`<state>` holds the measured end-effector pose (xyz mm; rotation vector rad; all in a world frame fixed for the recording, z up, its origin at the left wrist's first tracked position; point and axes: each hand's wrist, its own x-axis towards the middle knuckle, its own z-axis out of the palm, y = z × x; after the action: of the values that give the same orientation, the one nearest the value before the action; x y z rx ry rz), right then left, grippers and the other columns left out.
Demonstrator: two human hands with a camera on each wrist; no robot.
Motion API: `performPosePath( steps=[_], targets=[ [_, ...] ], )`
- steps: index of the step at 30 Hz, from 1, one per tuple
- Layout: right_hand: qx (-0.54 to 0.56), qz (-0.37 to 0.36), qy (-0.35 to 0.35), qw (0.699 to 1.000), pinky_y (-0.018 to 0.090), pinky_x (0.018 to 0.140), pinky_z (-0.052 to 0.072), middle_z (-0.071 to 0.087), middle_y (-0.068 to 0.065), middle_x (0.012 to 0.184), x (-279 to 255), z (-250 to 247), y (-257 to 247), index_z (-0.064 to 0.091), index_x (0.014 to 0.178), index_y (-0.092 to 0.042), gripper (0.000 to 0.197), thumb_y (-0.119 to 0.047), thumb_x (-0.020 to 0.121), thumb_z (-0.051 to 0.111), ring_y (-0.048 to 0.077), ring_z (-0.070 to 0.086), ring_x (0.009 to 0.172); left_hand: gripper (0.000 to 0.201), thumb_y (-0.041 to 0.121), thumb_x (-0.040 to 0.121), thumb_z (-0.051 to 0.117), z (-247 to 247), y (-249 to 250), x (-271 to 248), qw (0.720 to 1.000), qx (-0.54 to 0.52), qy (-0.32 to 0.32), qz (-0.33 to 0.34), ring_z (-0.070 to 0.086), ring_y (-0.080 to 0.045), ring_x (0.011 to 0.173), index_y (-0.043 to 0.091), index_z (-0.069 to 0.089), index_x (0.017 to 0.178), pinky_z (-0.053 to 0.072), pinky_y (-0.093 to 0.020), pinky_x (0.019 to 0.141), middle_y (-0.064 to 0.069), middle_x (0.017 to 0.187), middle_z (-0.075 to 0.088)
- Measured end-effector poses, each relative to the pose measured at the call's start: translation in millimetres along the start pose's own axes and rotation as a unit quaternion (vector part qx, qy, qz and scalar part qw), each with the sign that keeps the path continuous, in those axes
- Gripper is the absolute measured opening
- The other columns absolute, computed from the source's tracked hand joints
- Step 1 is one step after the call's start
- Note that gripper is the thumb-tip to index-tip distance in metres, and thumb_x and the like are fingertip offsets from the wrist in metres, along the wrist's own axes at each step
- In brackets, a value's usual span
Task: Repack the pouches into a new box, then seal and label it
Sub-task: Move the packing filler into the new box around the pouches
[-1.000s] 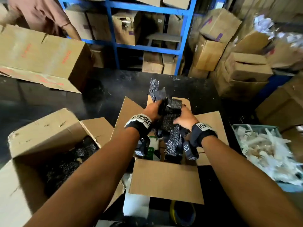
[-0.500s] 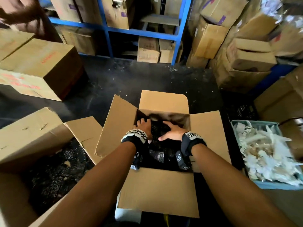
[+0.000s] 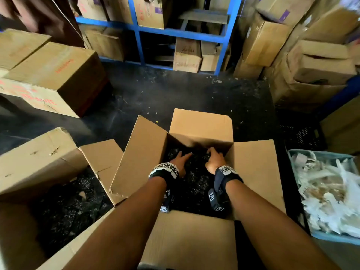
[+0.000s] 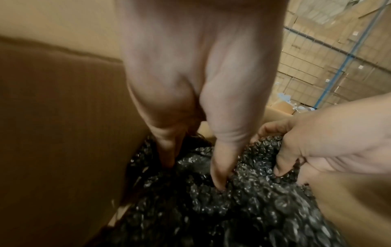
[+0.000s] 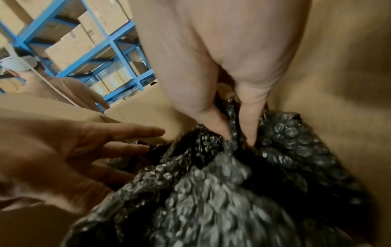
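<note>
The new cardboard box (image 3: pixel 253 172) stands open in front of me with its flaps spread out. Black bubble-wrap pouches (image 3: pixel 194 184) fill its bottom. My left hand (image 3: pixel 183 157) lies on them with straight, spread fingers (image 5: pixel 127 132), and its thumb digs into the pile (image 4: pixel 220 177). My right hand (image 3: pixel 213 156) reaches into the far right corner. It pinches a fold of a pouch (image 5: pixel 285 133) between thumb and fingers (image 5: pixel 237 137). The old box (image 3: pixel 39 162) at my left holds more black pouches (image 3: pixel 64 207).
A blue bin (image 3: pixel 292 152) of white paper scraps stands at the right. A closed carton (image 3: pixel 54 78) sits at the back left. Blue shelving (image 3: pixel 181 34) and stacked cartons (image 3: pixel 311 65) line the back. Another person (image 3: pixel 39 16) stands at the top left.
A second ago both hands held a bundle of pouches above the new box. The bundle went down inside, and both hands now sit low on the pile.
</note>
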<state>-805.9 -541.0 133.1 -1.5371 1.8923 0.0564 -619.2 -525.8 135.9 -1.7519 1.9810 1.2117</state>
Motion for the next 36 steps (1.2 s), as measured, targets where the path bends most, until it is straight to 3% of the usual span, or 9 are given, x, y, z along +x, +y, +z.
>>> performPosePath(
  steps=[5,9,12,15,18,22,24,29,36],
  targets=[
    [0.026,0.023,-0.050,0.998,0.036,0.081,0.050,0.040,0.021,0.152,-0.1,-7.3,-2.7,0.006,0.162,-0.019,0.103,-0.016,0.086,0.076,0.040,0.056,0.124,0.072,0.017,0.083,0.073,-6.3,7.8,-3.5,0.987,0.058,0.107,-0.104,0.046,-0.044,0.128,0.009,0.034,0.144,0.044,-0.051,0.102,-0.022,0.144,0.036],
    [-0.056,0.005,-0.165,0.985,0.044,0.099,0.054,0.054,0.013,0.147,-9.8,0.7,-5.2,0.046,0.149,-0.010,0.079,-0.035,0.084,0.081,0.036,0.060,0.122,0.037,0.044,0.052,0.082,6.0,-5.1,1.3,0.993,0.078,-0.039,-0.077,0.073,-0.025,0.077,0.024,0.073,0.083,0.062,-0.041,0.079,-0.007,0.087,0.076],
    [0.013,0.039,-0.222,0.974,0.044,0.084,0.061,0.062,0.005,0.122,-18.9,0.4,-7.4,0.055,0.135,-0.010,0.061,-0.045,0.089,0.075,0.031,0.070,0.081,0.034,0.049,0.041,0.083,4.6,-8.6,4.0,0.989,0.082,-0.090,-0.087,0.072,-0.019,0.065,0.029,0.075,0.067,0.063,-0.038,0.075,0.000,0.073,0.075],
    [-0.004,0.024,-0.118,0.993,0.036,0.059,0.059,0.074,0.009,0.092,-18.1,-13.3,-4.8,0.059,0.105,-0.009,0.040,-0.045,0.093,0.071,0.026,0.070,0.061,0.039,0.034,0.052,0.086,-16.2,-0.2,-5.4,0.994,0.068,0.022,-0.080,0.072,-0.029,0.080,0.014,0.071,0.082,0.061,-0.040,0.076,-0.010,0.091,0.073],
    [-0.023,-0.013,-0.084,0.996,0.034,0.057,0.060,0.075,0.013,0.091,-17.2,-16.4,-2.3,0.064,0.100,-0.007,0.012,-0.018,0.096,0.066,0.029,0.075,0.070,0.035,0.021,0.076,0.075,-27.0,5.3,-4.1,0.990,0.053,0.110,-0.069,0.067,-0.039,0.102,0.006,0.066,0.107,0.058,-0.044,0.082,-0.018,0.111,0.066],
    [-0.031,-0.016,-0.131,0.991,0.034,0.062,0.051,0.066,0.009,0.080,-13.2,1.9,4.8,0.061,0.073,-0.011,0.021,-0.012,0.094,0.058,0.032,0.067,0.078,0.031,0.021,0.093,0.058,-0.9,14.8,0.0,0.998,0.066,0.005,-0.002,0.064,-0.037,0.111,0.000,0.067,0.115,0.053,-0.040,0.093,-0.022,0.121,0.066],
    [-0.055,-0.011,-0.161,0.985,0.033,0.067,0.043,0.059,0.006,0.085,-6.9,9.3,11.4,0.060,0.081,-0.009,0.018,-0.016,0.096,0.053,0.033,0.064,0.088,0.034,0.022,0.095,0.051,17.6,11.5,-2.7,0.995,0.091,-0.048,-0.001,0.064,-0.037,0.110,0.000,0.067,0.115,0.051,-0.039,0.091,-0.023,0.121,0.066],
    [-0.056,-0.017,-0.126,0.990,0.035,0.100,0.046,0.053,0.011,0.146,-25.0,-10.3,6.0,0.052,0.144,-0.007,0.047,-0.029,0.103,0.053,0.033,0.053,0.131,0.033,0.035,0.086,0.063,9.0,8.5,-10.8,0.997,0.076,-0.031,0.009,0.067,-0.034,0.100,0.009,0.071,0.104,0.055,-0.038,0.084,-0.016,0.109,0.071],
    [-0.014,-0.093,-0.002,0.996,0.036,0.104,0.047,0.061,0.015,0.141,-57.2,-50.1,0.2,0.062,0.134,-0.004,0.037,-0.021,0.102,0.053,0.033,0.058,0.127,0.026,0.021,0.089,0.066,-59.9,17.6,-57.0,0.966,-0.022,0.240,0.099,0.067,-0.033,0.105,0.006,0.071,0.110,0.051,-0.037,0.091,-0.019,0.114,0.070]
  ],
)
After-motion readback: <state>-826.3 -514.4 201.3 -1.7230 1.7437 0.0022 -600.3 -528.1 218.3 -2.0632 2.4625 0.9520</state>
